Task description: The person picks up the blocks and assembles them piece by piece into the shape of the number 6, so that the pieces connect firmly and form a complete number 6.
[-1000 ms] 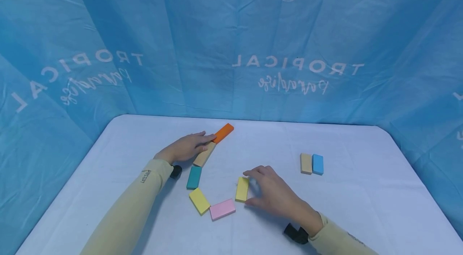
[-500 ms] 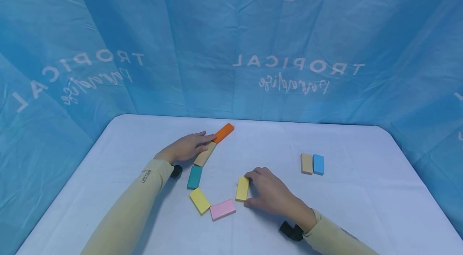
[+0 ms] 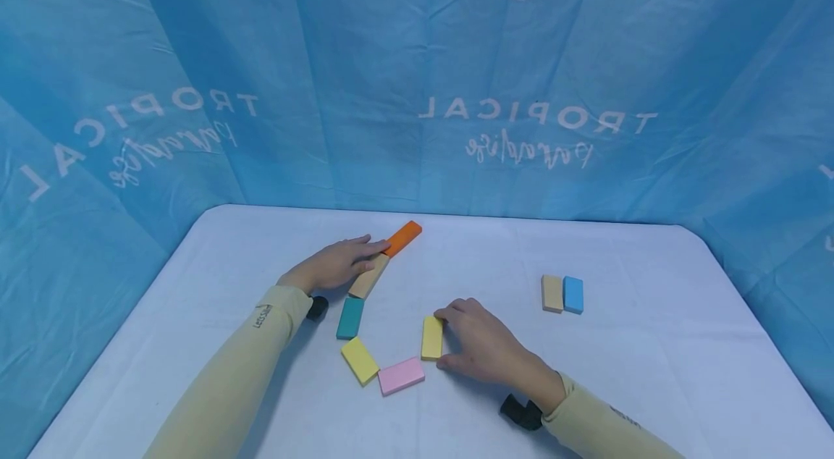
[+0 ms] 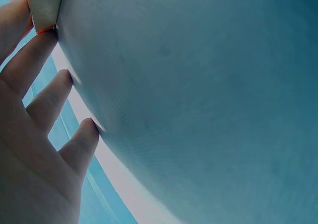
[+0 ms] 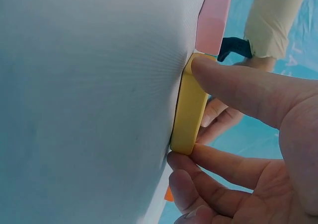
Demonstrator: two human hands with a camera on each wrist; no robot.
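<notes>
Moved: yellow block (image 3: 432,337) nudged left toward pink block (image 3: 401,376).
R hand (image 3: 485,350): thumb + fingers pinching yellow block.
L hand (image 3: 335,265): flat, relaxed, fingers on tan block (image 3: 368,276).

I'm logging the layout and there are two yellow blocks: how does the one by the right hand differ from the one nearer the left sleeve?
The yellow block by the right hand is pinched between thumb and fingers; the other yellow block lies untouched. The first points almost straight away from the person; the second lies slanted. The first meets the pink block at its right end, the second at its left. Both are flat yellow rectangles.
</notes>
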